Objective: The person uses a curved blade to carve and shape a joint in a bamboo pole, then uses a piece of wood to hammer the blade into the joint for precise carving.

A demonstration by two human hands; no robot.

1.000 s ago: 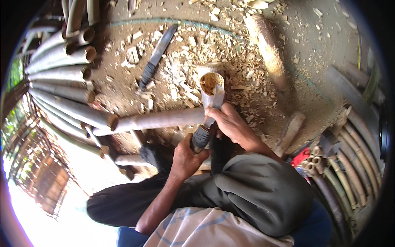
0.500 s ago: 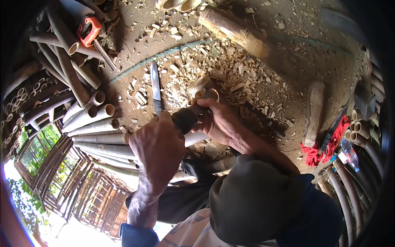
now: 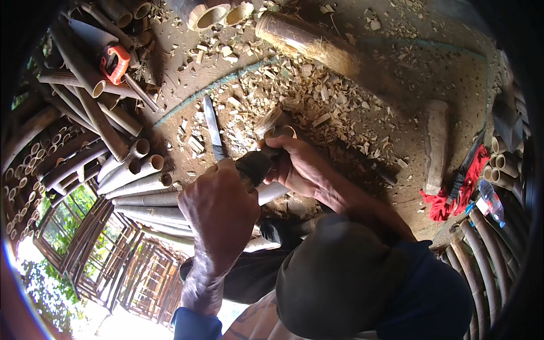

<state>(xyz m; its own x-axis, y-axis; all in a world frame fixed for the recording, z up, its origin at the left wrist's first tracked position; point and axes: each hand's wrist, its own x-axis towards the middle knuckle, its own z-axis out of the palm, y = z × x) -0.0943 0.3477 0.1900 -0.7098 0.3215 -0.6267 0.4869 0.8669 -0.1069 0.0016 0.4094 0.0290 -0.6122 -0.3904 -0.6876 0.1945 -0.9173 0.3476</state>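
Observation:
My left hand (image 3: 220, 207) is closed in a fist at one end of a short cylinder with a black covering (image 3: 253, 168). My right hand (image 3: 297, 164) has its fingers curled round the other end, thumb stretched along the top. Just beyond the right thumb shows the pale open end of a bamboo piece (image 3: 288, 132); whether it joins the black cylinder I cannot tell. A knife (image 3: 212, 122) lies with its blade pointing away, and its dark handle is partly hidden behind my left hand. A cut wooden block (image 3: 271, 120) stands just past my hands.
Wood chips (image 3: 323, 102) cover the ground ahead. A fibrous log (image 3: 306, 42) lies beyond, and another log (image 3: 436, 147) rests right, by a red cloth (image 3: 459, 190) and plastic bottle (image 3: 492, 203). Bamboo poles (image 3: 144, 187) and an orange-handled saw (image 3: 115, 65) are left. A dark cap (image 3: 340, 277) blocks the lower middle.
The whole view has shifted and turned a little, so the saw and knife appear lower. Both hands keep the same grip and have hardly moved in the picture.

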